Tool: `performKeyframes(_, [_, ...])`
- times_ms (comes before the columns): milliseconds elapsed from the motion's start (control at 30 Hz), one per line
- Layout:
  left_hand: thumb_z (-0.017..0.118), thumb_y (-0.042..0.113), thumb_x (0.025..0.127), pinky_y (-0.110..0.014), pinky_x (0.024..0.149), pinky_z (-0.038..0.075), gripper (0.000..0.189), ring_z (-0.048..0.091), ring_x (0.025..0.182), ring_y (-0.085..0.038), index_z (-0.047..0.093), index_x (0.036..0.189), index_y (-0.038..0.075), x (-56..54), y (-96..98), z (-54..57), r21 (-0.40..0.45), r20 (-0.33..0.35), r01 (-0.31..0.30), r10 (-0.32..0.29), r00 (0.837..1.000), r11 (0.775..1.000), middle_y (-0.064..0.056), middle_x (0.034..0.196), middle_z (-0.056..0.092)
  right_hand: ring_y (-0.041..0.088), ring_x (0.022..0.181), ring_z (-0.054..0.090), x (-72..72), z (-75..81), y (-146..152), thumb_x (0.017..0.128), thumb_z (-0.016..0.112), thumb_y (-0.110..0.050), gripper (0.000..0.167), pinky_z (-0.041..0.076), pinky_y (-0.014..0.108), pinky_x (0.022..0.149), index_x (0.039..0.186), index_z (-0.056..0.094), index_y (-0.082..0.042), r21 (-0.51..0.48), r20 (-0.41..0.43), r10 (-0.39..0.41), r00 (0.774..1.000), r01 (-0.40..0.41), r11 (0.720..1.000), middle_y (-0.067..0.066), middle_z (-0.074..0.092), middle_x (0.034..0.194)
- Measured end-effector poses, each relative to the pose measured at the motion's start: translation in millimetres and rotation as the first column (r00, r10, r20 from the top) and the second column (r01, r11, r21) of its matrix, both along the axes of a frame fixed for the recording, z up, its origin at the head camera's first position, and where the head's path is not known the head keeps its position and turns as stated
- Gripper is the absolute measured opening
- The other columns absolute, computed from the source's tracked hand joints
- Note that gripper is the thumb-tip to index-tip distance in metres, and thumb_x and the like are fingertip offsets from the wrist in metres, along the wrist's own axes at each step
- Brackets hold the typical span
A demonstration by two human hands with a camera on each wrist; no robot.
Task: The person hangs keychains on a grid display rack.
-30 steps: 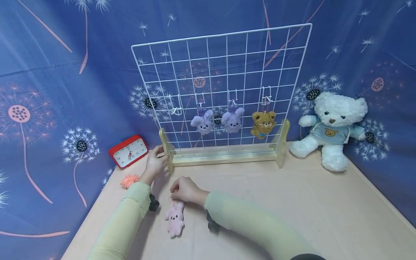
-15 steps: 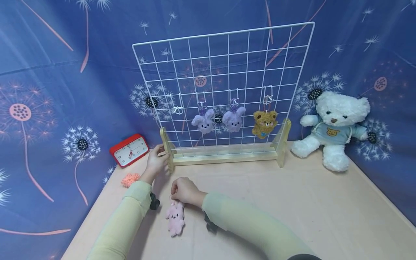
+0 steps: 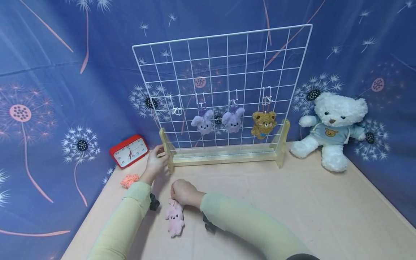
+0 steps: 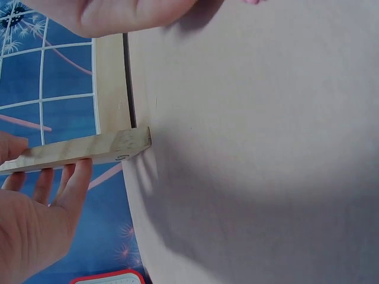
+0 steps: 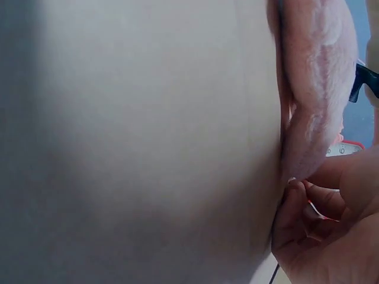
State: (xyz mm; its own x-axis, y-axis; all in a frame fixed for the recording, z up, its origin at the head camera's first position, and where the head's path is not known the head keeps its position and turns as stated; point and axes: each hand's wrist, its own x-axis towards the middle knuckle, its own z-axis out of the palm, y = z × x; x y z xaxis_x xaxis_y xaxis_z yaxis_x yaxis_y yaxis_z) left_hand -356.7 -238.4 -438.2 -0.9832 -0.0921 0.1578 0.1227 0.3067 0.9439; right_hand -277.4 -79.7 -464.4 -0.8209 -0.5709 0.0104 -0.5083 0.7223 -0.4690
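Observation:
A flat pink plush keychain (image 3: 176, 218), with long ears and small dark eyes, lies on the table in front of the rack. My right hand (image 3: 183, 192) pinches it near the thin loop above its ears; the right wrist view shows thumb and fingertips together at the plush's end (image 5: 311, 130). With my left hand (image 3: 156, 163) I hold the wooden side post (image 4: 89, 148) of the rack's stand, thumb on one face and fingertips on the other. On the white wire grid (image 3: 208, 57) hang two lilac bunny plushes (image 3: 203, 123) and a brown bear plush (image 3: 264, 124).
At the grid's left, a white hook (image 3: 176, 110) carries nothing. A red clock (image 3: 129, 151) and a bundle of orange yarn (image 3: 129, 181) sit left of my left hand. The white teddy bear (image 3: 333, 131) in a blue shirt sits at the right.
My right hand has dipped and turned slightly at the loop, its fingertips now more hidden in the head view. My left hand and the plush stay in place.

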Motion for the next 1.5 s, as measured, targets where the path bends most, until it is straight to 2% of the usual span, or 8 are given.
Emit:
performKeyframes(100, [0.057,-0.004,0.099,-0.045,0.100,0.054,0.050,0.054,0.127,-0.048,0.045,0.147,-0.004,0.1,0.4,-0.3,-0.001,0.002,0.002,-0.002,1.000,1.000,-0.032,0.141,0.050,0.006,0.061,0.049,-1.3,-1.0,-1.1,0.092,0.064,-0.007,0.034,0.042,0.018,0.056,0.061,0.055,-0.017,0.055,-0.005,0.029,1.000,-0.029,0.998,-0.008,0.050,0.062])
performKeyframes(233, [0.057,-0.004,0.098,-0.044,0.099,0.054,0.051,0.055,0.126,-0.046,0.045,0.147,-0.004,0.3,1.4,0.6,0.005,0.006,-0.002,0.002,1.000,1.000,-0.031,0.141,0.051,0.006,0.059,0.046,-2.6,-0.9,-0.4,0.092,0.064,-0.006,0.040,0.038,0.018,0.055,0.056,0.051,-0.017,0.044,0.018,0.054,0.998,-0.055,0.998,-0.008,0.046,0.056])
performKeyframes(567, [0.056,-0.005,0.098,-0.050,0.105,0.049,0.051,0.053,0.128,-0.047,0.044,0.147,-0.005,-1.2,-0.1,-1.8,0.006,-0.008,-0.002,0.002,1.000,1.000,-0.032,0.141,0.050,0.004,0.065,0.051,-4.0,6.4,4.1,0.099,0.064,-0.012,0.021,0.043,0.017,0.062,0.079,0.060,-0.015,-0.112,0.119,0.069,0.991,-0.056,0.992,-0.010,0.056,0.070])
performKeyframes(700, [0.056,-0.004,0.098,-0.050,0.106,0.049,0.051,0.052,0.129,-0.047,0.043,0.148,-0.005,-0.9,-0.5,-2.1,-0.003,-0.003,0.002,-0.002,1.000,1.000,-0.032,0.142,0.050,0.001,0.062,0.051,-6.0,5.7,5.2,0.095,0.070,-0.009,0.019,0.043,0.014,0.061,0.078,0.063,-0.015,-0.178,0.124,0.116,0.986,-0.093,0.980,-0.010,0.059,0.066])
performKeyframes(933, [0.056,-0.004,0.098,-0.050,0.105,0.050,0.050,0.053,0.128,-0.047,0.045,0.146,-0.005,0.3,0.2,-0.5,-0.015,-0.005,-0.004,0.004,1.000,1.000,-0.032,0.140,0.051,-0.001,0.059,0.056,-7.1,4.1,7.8,0.086,0.076,0.003,0.010,0.048,0.012,0.061,0.084,0.072,-0.006,-0.325,0.180,0.182,0.967,-0.116,0.939,-0.006,0.065,0.068])
performKeyframes(1233, [0.057,-0.004,0.098,-0.044,0.100,0.053,0.050,0.054,0.127,-0.046,0.047,0.146,-0.003,0.4,0.7,0.4,-0.012,-0.004,-0.008,0.008,1.000,1.000,-0.031,0.140,0.052,-0.004,0.062,0.060,-10.4,7.2,14.1,0.085,0.078,0.001,0.012,0.051,0.012,0.060,0.083,0.078,-0.011,-0.367,0.046,0.217,0.975,-0.186,0.911,-0.010,0.071,0.074])
performKeyframes(1333, [0.057,-0.004,0.098,-0.037,0.094,0.056,0.049,0.055,0.127,-0.046,0.047,0.146,-0.003,0.8,0.7,0.4,-0.017,-0.005,-0.009,0.009,1.000,1.000,-0.031,0.140,0.052,-0.003,0.067,0.062,-13.8,9.0,16.5,0.086,0.079,-0.001,0.011,0.052,0.012,0.063,0.084,0.078,-0.012,-0.390,0.017,0.238,0.971,-0.213,0.896,-0.011,0.072,0.080])
performKeyframes(1500, [0.057,-0.003,0.098,-0.037,0.095,0.056,0.050,0.055,0.126,-0.046,0.047,0.147,-0.003,1.3,0.4,-0.1,-0.028,-0.014,-0.006,0.005,1.000,1.000,-0.031,0.139,0.052,-0.004,0.071,0.062,-16.9,13.8,20.6,0.088,0.077,0.000,0.010,0.053,0.013,0.068,0.088,0.079,-0.010,-0.419,0.006,0.289,0.957,-0.260,0.870,-0.006,0.074,0.086])
